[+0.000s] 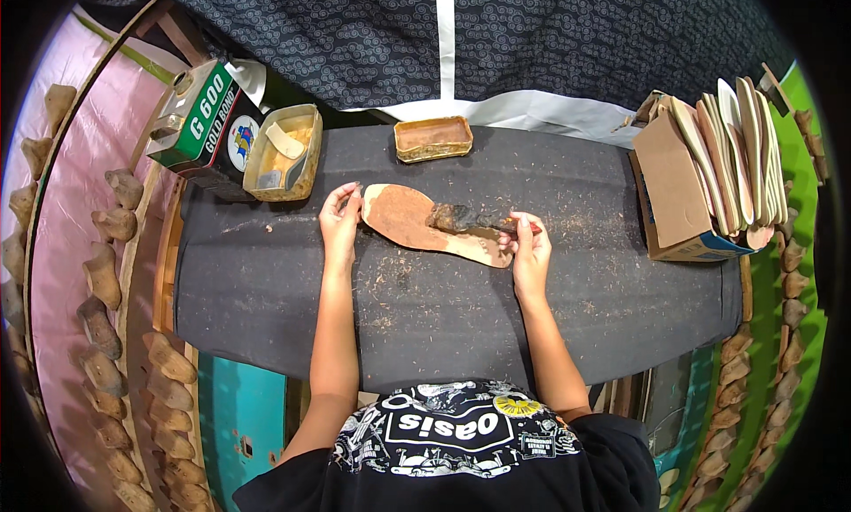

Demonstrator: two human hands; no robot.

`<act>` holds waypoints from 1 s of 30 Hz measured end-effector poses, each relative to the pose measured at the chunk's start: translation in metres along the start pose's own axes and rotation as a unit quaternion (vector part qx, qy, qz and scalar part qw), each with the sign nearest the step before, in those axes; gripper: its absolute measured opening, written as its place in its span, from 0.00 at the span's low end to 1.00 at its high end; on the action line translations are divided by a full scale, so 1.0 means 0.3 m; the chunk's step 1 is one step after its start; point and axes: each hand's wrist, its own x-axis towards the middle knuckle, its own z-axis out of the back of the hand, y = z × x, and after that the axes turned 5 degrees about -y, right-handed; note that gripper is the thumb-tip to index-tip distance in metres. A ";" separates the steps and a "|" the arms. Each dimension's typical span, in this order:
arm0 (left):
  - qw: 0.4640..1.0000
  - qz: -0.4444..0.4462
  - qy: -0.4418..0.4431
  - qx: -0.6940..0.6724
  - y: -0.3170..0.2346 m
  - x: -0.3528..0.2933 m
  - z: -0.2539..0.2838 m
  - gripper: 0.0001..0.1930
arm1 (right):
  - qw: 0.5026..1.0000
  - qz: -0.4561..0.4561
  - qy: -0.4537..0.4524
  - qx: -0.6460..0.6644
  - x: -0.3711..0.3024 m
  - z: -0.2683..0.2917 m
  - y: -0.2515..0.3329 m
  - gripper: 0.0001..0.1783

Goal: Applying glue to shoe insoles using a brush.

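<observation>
A shoe sole [396, 214] lies tilted across the middle of the dark table, its broad end at my left. Wet-looking brown coating covers much of its face, while pale patches show at the edge and toward the narrow end. My left hand [340, 214] pinches the broad end by its rim. In my right hand [529, 246] is a dark, glue-caked brush [465, 218], gripped by its handle. The brush's head rests over the middle of the sole, and whether it presses on the surface I cannot tell. My right fingers are also close to the sole's narrow end.
Beyond the sole stands a shallow rectangular tub [433, 140] with brown residue. A green-and-black can [206, 126] and a stained container [306, 171] holding scraps occupy the far left. At the right, a cardboard box [669, 188] holds upright soles. Wooden shoe lasts [102, 277] line both sides.
</observation>
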 end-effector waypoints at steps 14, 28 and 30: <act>0.955 0.192 0.045 -0.222 0.011 0.006 0.009 0.16 | 0.997 0.062 0.005 -0.045 0.009 0.006 0.005 0.11; 0.961 0.198 0.042 -0.189 0.005 0.012 0.025 0.16 | 0.999 0.029 -0.040 -0.003 0.038 0.077 0.065 0.07; 0.961 0.198 0.038 -0.188 0.007 0.014 0.024 0.16 | 0.995 0.066 -0.070 -0.029 0.033 0.083 0.076 0.06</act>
